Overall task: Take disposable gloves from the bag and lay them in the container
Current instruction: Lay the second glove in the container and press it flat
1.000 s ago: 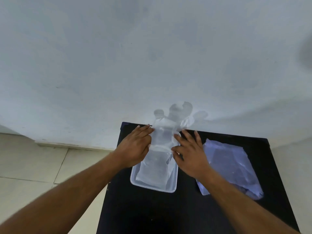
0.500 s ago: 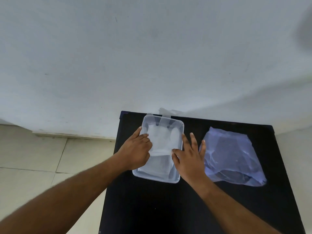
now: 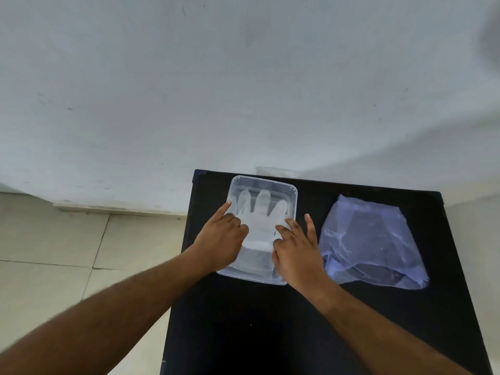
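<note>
**A:** Where does your glove (image 3: 260, 222) sit right now?

**B:** Flat inside the clear container (image 3: 293, 196) on the black bench (image 3: 251, 328), its finger sleeves spread toward the far wall of the box and its cuff toward you. Your left hand (image 3: 219, 243) presses its left edge and your right hand (image 3: 297, 249) its right edge. On both, your fingers are spread and lying flat on the film, not pinched around anything.

**A:** How will it handle once you let go?

**B:** I judge it as very light, thin and limp, with no stiffness of its own. It will likely cling to your skin or lift with a stray draught, so slide your fingers off sideways rather than pulling straight up. For the next one, take hold at the cuff, where the film is open and doubled, not at a finger sleeve, which would stretch or tear.

**A:** What can't you make out?

**B:** Clear film on clear plastic hides a lot: you can't tell how many gloves already lie under this one. The bag (image 3: 370, 246), well to the right of the container, is crumpled and cloudy, so its contents are indistinct. Something pale pokes up behind the bench's far edge, cut off, and I can't name it.
</note>
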